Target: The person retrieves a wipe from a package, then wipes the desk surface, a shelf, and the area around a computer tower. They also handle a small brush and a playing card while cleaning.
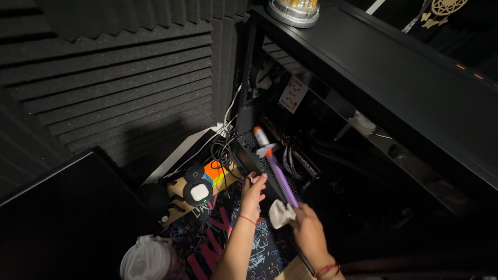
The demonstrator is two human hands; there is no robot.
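Note:
My right hand grips a long purple tool with a white and orange tip, together with a crumpled white cloth. The tool's tip points up into an open black computer case, near the graphics card inside. My left hand rests with curled fingers on the lower front corner of the case, beside the tool's shaft. A red string circles each wrist.
Dark ridged acoustic foam covers the wall at left. A black monitor stands at lower left. A round black device with a white centre, an orange block, tangled cables and a patterned desk mat lie below.

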